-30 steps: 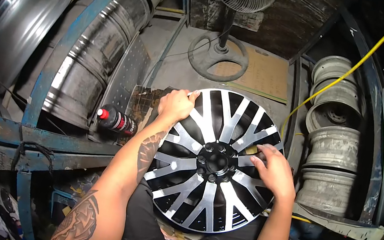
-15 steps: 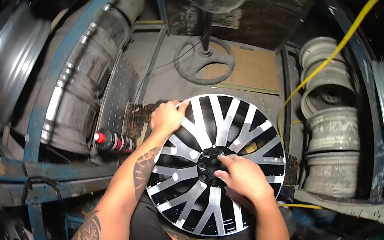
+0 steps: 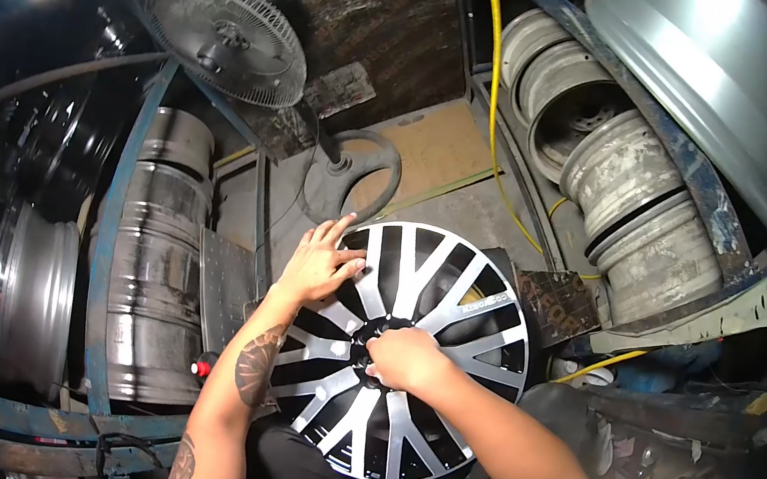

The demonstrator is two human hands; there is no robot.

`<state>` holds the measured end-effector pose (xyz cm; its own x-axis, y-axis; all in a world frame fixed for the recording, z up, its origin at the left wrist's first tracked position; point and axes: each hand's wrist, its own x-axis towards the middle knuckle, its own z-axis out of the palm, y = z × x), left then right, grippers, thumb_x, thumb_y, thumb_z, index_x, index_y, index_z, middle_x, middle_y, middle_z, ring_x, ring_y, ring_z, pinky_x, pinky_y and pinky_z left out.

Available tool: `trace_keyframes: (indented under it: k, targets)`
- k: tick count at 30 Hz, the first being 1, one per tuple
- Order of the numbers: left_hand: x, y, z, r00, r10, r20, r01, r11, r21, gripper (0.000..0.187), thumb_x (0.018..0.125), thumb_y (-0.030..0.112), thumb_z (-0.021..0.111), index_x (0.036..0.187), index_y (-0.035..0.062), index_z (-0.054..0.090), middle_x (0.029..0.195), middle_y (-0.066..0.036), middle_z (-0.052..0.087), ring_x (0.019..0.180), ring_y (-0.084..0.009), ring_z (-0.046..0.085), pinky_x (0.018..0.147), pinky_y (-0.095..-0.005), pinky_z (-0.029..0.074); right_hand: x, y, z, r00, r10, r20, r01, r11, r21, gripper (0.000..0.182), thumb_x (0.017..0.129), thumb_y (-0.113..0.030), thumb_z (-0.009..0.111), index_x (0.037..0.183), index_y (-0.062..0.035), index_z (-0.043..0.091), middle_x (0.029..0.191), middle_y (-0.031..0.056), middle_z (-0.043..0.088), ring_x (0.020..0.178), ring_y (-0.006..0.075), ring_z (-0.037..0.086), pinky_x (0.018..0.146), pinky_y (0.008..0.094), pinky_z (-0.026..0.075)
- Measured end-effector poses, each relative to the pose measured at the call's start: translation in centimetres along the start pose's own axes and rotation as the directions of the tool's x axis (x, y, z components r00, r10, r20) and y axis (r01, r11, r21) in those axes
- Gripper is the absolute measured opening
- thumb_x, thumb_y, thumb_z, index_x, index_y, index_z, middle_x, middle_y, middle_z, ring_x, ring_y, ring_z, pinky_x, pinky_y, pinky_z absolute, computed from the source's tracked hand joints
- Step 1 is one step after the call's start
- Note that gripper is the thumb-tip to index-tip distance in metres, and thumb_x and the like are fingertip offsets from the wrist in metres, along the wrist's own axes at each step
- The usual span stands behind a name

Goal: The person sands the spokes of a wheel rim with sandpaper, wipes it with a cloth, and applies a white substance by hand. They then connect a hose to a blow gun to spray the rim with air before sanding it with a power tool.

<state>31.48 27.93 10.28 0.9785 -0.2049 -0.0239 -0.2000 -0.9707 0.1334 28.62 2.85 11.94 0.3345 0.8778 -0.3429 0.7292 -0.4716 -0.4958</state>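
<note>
A black alloy wheel with bright silver Y-shaped spokes (image 3: 456, 292) lies face up in front of me, over my lap. My left hand (image 3: 316, 267) rests on its upper left edge, fingers spread, the thumb lying towards a spoke. At the black hub (image 3: 365, 333), my right hand (image 3: 404, 358) is closed with the fingertips pressed down among the lug holes. What those fingers hold, if anything, is hidden beneath the hand. Small pale marks dot several spokes near the hub.
Stacked worn wheel barrels stand at left (image 3: 160, 273) and right (image 3: 648, 203), behind blue metal frames (image 3: 117, 225). Ahead is a dusty pedestal fan (image 3: 229, 41) with a round base (image 3: 383, 179). A yellow hose (image 3: 495, 86) runs down at right. A red-capped bottle (image 3: 202, 368) sits left.
My view has turned, tilting the scene. My right hand has closed tighter over the hub, and my left hand's fingers have spread on the rim. The wheel appears rotated slightly.
</note>
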Motion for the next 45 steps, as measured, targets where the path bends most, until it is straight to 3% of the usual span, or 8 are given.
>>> trace_keyframes:
  k: [10, 12, 16, 17, 28, 30, 32, 45]
  targets:
    - [2.8, 0.4, -0.5, 0.957, 0.048, 0.285, -0.148, 0.928, 0.342, 0.058, 0.102, 0.063, 0.045, 0.130, 0.0187, 0.071, 0.172, -0.011, 0.022, 0.150, -0.0427, 0.031, 0.118, -0.0645, 0.028, -0.1, -0.1, -0.6, 0.986, -0.032, -0.163, 0.034, 0.999, 0.009, 0.018, 0.089, -0.016, 0.066, 0.097, -0.0092, 0.081, 0.100, 0.0096, 0.079, 0.095, 0.0271, 0.077, 0.077, 0.0414, 0.061]
    - [2.5, 0.0, -0.3, 0.969, 0.108, 0.222, -0.178, 0.928, 0.326, 0.061, 0.101, 0.064, 0.045, 0.128, 0.0175, 0.073, 0.170, -0.010, 0.026, 0.149, -0.0417, 0.033, 0.119, -0.0623, 0.028, -0.1, -0.1, 0.0, 0.980, -0.033, -0.197, 0.041, 0.999, 0.036, 0.034, 0.089, -0.038, 0.075, 0.092, -0.0051, 0.078, 0.090, 0.0134, 0.078, 0.088, 0.0315, 0.076, 0.078, 0.0443, 0.059]
    - [2.3, 0.1, -0.3, 0.975, 0.104, 0.196, -0.166, 0.926, 0.339, 0.060, 0.101, 0.063, 0.047, 0.124, 0.0169, 0.076, 0.168, -0.011, 0.031, 0.147, -0.0409, 0.035, 0.118, -0.0591, 0.030, -0.6, -0.3, -0.3, 0.984, -0.029, -0.175, 0.035, 0.999, 0.032, 0.031, 0.089, -0.036, 0.074, 0.091, -0.0057, 0.078, 0.091, 0.0131, 0.078, 0.088, 0.0308, 0.077, 0.078, 0.0438, 0.060]
    - [2.3, 0.3, -0.3, 0.975, 0.099, 0.198, -0.164, 0.925, 0.343, 0.059, 0.101, 0.063, 0.047, 0.124, 0.0170, 0.076, 0.168, -0.011, 0.030, 0.147, -0.0408, 0.035, 0.118, -0.0590, 0.031, -0.7, -0.4, -0.7, 0.990, -0.040, -0.137, 0.038, 0.999, -0.011, 0.018, 0.090, -0.017, 0.065, 0.095, -0.0105, 0.081, 0.100, 0.0078, 0.079, 0.093, 0.0252, 0.078, 0.072, 0.0391, 0.061]
    - [1.8, 0.9, 0.9, 0.992, 0.035, 0.125, -0.077, 0.932, 0.355, 0.056, 0.100, 0.062, 0.049, 0.128, 0.0205, 0.074, 0.167, -0.011, 0.034, 0.148, -0.0413, 0.036, 0.116, -0.0619, 0.034, -0.3, -1.3, -1.9, 1.000, -0.031, -0.004, 0.031, 1.000, -0.005, 0.022, 0.094, -0.018, 0.064, 0.106, -0.0138, 0.082, 0.110, 0.0048, 0.079, 0.104, 0.0231, 0.076, 0.078, 0.0383, 0.059]
    - [1.9, 1.2, 0.8, 0.992, 0.028, 0.127, -0.071, 0.934, 0.349, 0.054, 0.099, 0.060, 0.052, 0.130, 0.0198, 0.073, 0.167, -0.011, 0.034, 0.147, -0.0426, 0.037, 0.114, -0.0629, 0.035, 0.0, -1.2, -0.5, 0.984, -0.105, -0.144, 0.104, 0.994, -0.014, 0.015, 0.087, -0.018, 0.068, 0.092, -0.0112, 0.081, 0.095, 0.0070, 0.079, 0.092, 0.0251, 0.077, 0.073, 0.0404, 0.058]
    - [1.9, 0.8, 1.4, 0.993, 0.071, 0.098, -0.100, 0.939, 0.330, 0.053, 0.100, 0.058, 0.052, 0.132, 0.0203, 0.071, 0.167, -0.011, 0.033, 0.147, -0.0430, 0.037, 0.114, -0.0636, 0.034, 0.6, -1.7, 0.3, 0.989, -0.091, -0.118, 0.089, 0.996, -0.021, 0.016, 0.089, -0.018, 0.067, 0.093, -0.0129, 0.082, 0.097, 0.0054, 0.079, 0.094, 0.0245, 0.077, 0.076, 0.0403, 0.057]
    - [1.7, 0.7, 1.5, 0.996, 0.044, 0.084, -0.071, 0.931, 0.358, 0.052, 0.101, 0.056, 0.050, 0.134, 0.0215, 0.071, 0.164, -0.012, 0.038, 0.144, -0.0392, 0.040, 0.114, -0.0540, 0.036, 0.2, -2.2, 0.0, 0.993, -0.083, -0.089, 0.084, 0.997, 0.000, 0.014, 0.088, -0.017, 0.069, 0.094, -0.0145, 0.082, 0.098, 0.0036, 0.080, 0.095, 0.0216, 0.076, 0.075, 0.0367, 0.057]
